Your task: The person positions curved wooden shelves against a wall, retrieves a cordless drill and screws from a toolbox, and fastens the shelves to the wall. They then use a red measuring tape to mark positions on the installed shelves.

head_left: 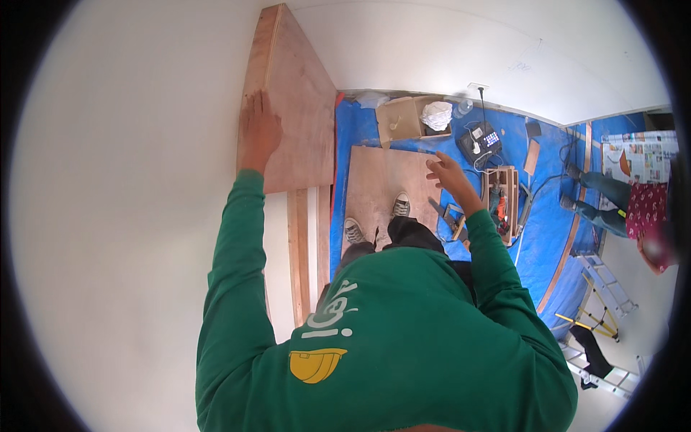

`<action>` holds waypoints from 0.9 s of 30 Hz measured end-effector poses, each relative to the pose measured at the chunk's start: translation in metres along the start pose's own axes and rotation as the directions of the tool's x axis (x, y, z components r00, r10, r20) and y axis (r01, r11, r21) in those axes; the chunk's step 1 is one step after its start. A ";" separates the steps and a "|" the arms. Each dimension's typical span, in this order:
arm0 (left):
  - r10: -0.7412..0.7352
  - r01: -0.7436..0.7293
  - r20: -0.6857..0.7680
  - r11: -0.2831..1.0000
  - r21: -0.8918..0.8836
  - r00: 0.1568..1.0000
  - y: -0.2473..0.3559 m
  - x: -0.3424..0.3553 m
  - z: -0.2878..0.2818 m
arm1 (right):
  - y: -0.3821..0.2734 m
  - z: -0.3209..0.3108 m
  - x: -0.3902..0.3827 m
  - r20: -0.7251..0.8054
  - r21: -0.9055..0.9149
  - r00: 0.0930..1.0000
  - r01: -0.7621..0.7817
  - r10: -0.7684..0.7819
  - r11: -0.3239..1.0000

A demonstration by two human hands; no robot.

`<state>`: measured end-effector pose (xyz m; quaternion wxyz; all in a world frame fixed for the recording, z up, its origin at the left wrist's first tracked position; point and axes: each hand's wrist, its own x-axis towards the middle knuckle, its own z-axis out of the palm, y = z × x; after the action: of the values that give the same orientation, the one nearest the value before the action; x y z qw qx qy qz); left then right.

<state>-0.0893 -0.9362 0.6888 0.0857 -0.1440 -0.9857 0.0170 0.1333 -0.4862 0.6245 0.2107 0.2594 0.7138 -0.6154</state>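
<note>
Plywood panel (299, 101), stiff, judged heavy, stood against the wall at eleven o'clock: pressed flat by the open left hand (258, 133), best gripped by its edges; right hand (448, 175) spread, empty.

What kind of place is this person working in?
Most likely a room under renovation or construction. The left hand presses a plywood panel against a white wall, blue tarp covers the floor, and a wooden toolbox and a ladder lie nearby. The right hand is free.
</note>
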 end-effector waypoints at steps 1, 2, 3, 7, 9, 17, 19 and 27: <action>0.025 -0.026 -0.039 1.000 -0.013 0.999 -0.003 0.011 0.006 | 0.000 0.006 -0.009 -0.018 0.009 1.000 0.019 -0.019 1.000; 0.025 -0.026 -0.049 0.999 -0.023 0.999 -0.005 0.021 0.013 | 0.001 0.012 -0.017 -0.024 -0.001 0.998 0.053 -0.053 0.999; 0.019 -0.021 -0.052 0.999 -0.035 0.998 -0.007 0.031 0.019 | 0.003 0.019 -0.025 -0.031 0.005 0.999 0.044 -0.044 0.999; 0.069 -0.066 -0.032 0.994 0.085 0.997 -0.019 0.073 0.035 | 0.024 0.051 -0.061 -0.018 0.014 1.000 0.024 -0.024 1.000; 0.083 -0.080 -0.002 0.965 0.249 0.997 -0.024 0.107 0.042 | 0.038 0.055 -0.086 -0.035 0.011 0.999 -0.013 0.013 1.000; 0.035 -0.035 -0.063 0.999 0.000 0.997 -0.032 0.230 0.071 | 0.107 0.033 -0.161 -0.216 0.187 0.937 -0.238 0.276 0.953; 0.024 -0.025 -0.069 1.000 -0.007 0.997 -0.029 0.250 0.075 | 0.121 0.034 -0.162 -0.250 0.230 0.889 -0.330 0.383 0.916; 0.001 -0.003 -0.070 0.999 -0.035 0.998 -0.022 0.254 0.064 | 0.102 0.048 -0.078 -0.140 0.283 0.947 -0.242 0.290 0.928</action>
<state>-0.3458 -0.8851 0.6689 0.1175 -0.1469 -0.9821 -0.0051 0.2567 -0.5313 0.5869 0.1911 0.4340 0.6003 -0.6440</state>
